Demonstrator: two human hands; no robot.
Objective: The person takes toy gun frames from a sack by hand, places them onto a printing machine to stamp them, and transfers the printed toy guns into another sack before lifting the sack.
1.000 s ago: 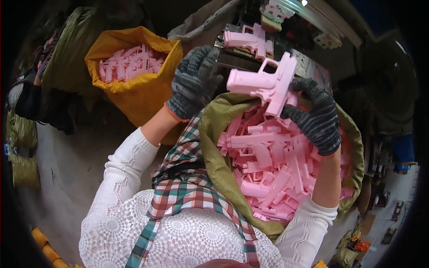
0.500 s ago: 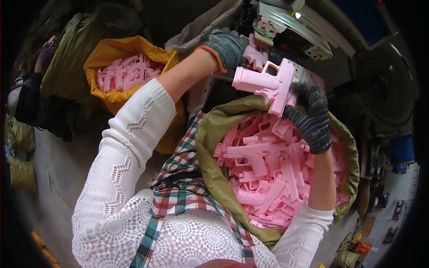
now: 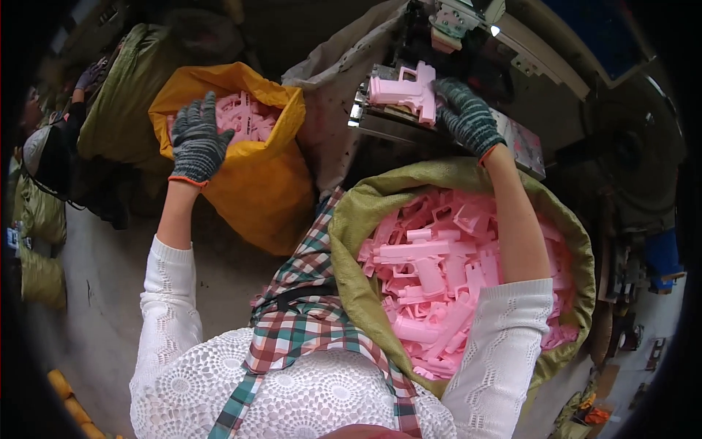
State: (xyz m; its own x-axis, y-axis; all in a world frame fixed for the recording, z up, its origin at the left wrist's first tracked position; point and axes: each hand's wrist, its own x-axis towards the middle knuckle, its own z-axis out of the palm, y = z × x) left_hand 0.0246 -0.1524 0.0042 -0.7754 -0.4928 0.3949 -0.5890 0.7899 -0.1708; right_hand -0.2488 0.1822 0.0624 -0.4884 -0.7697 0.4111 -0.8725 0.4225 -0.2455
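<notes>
My left hand [image 3: 199, 143], in a grey knit glove with an orange cuff, is over the mouth of an orange sack [image 3: 270, 194]. Its fingers are spread, and pink toy pistol pieces [image 3: 245, 117] lie beneath and beside it. In a matching glove, my right hand [image 3: 468, 117] grips a pink toy pistol [image 3: 408, 91] by its right side, with some fingertips hidden. The pistol is at the metal bed [image 3: 380, 113] of a machine, below its head [image 3: 447, 29]. Under my right forearm, an olive sack [image 3: 358, 274] brims with similar pink toy pistols [image 3: 431, 267].
A pale cloth sheet [image 3: 322, 102] hangs between the orange sack and the machine. Green sacks [image 3: 121, 110] and another person [image 3: 55, 150] in dark clothing are at the far left. A round, dark fan-like shape [image 3: 629, 146] stands at the right.
My left hand has moved from the machine to the orange sack, its fingers now spread. My right hand has carried its pistol up to the machine bed, where another pink piece was before.
</notes>
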